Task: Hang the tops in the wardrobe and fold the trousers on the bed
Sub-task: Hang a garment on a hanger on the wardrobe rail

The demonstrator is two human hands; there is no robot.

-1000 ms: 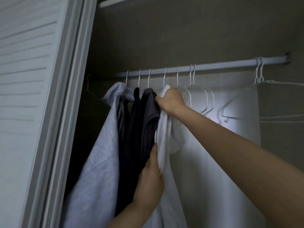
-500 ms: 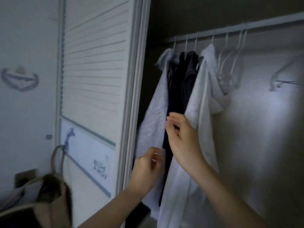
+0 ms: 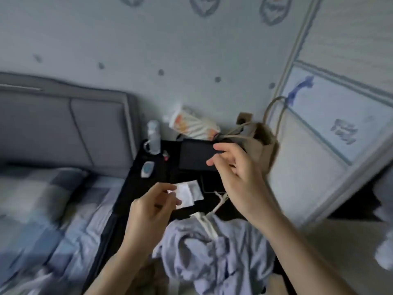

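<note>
lavender garment, grey headboard, black nightstand

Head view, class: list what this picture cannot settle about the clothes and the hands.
- Lilac garment, head view: crumpled, cut off by the bottom edge and blurred; top or trousers, cannot tell.
- Left hand: motion blur; fingers loosely curled, apparently holding nothing.
- Right hand: blurred; a grip cannot be confirmed.
- Grey cloth: cut off by the right edge.
</note>
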